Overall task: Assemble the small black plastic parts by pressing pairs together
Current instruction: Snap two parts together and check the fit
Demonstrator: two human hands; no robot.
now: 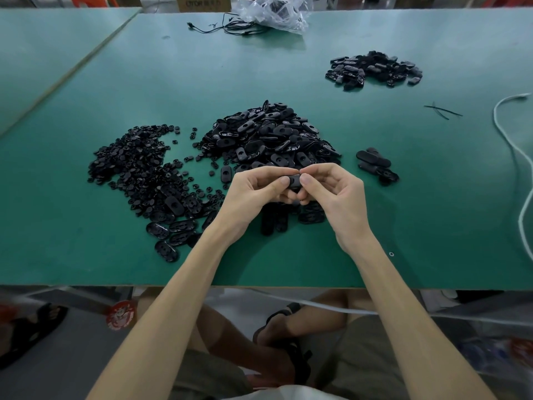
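Now mid-press: left hand (253,192) and right hand (331,192) both curled, thumbs and forefingers pinching one black part (294,180) at frame centre, above green counter (432,197). Likely pair being squeezed together; next move calls for firm, square thumb pressure until seated. Matte oval shells (268,134) with centre hole heaped just behind hands; small round pieces (135,157) centre-left; smaller oval pile (375,69) upper right.

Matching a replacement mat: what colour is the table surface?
Plain green table surface, shown in the head view.
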